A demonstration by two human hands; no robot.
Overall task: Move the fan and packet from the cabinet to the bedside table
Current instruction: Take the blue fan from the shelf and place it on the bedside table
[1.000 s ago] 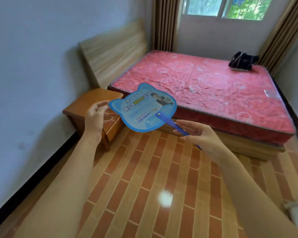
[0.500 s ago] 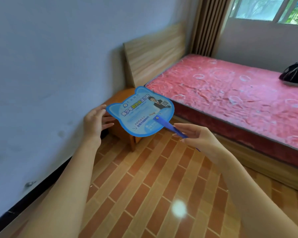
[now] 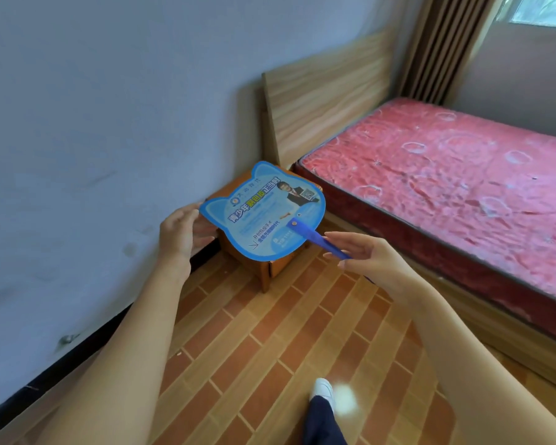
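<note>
A blue cat-shaped hand fan [image 3: 264,216] with printed text is held flat in front of me. My right hand [image 3: 363,255] grips its dark blue handle. My left hand [image 3: 182,234] holds the fan's left edge, fingers tucked underneath. The fan hangs over the brown wooden bedside table [image 3: 270,268], which stands in the corner by the wall and is mostly hidden behind it. No packet is visible; anything under the fan is hidden.
A bed with a red mattress [image 3: 463,181] and wooden headboard [image 3: 325,101] fills the right side. A grey wall [image 3: 93,139] runs along the left. My white shoe [image 3: 323,391] stands on the brick-patterned floor [image 3: 254,364]. Brown curtains [image 3: 443,46] hang at the back.
I have walked closer to the bedside table and turned left. The fan, held in both hands, now covers most of the table; the bed has shifted right.
</note>
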